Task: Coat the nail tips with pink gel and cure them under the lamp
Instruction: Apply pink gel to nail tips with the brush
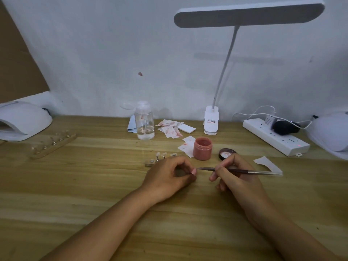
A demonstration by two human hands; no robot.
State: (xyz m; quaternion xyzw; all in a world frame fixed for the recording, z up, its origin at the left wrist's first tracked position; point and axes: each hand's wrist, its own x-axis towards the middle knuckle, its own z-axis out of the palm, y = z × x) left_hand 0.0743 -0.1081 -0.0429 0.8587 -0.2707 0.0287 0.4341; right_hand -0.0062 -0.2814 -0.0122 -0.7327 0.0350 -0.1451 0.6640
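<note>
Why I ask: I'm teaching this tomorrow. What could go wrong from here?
1. The left hand pinches the nail tip bare, right where the brush points, so gel may smear onto skin.
2. The open gel jar stands just beyond the right hand; a careless reach could tip it.
3. The holder of other tips sits close behind the left hand and could be bumped.

Two curing lamps [24, 121] [331, 134], one jar [202, 148], perhaps three tips [164, 154].

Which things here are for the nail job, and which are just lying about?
For the job: brush in right hand, nail tip in left hand, open pink gel jar, its lid, tip stand, curing lamp.
Lying about: clear bottle, stained papers, power strip.
</note>
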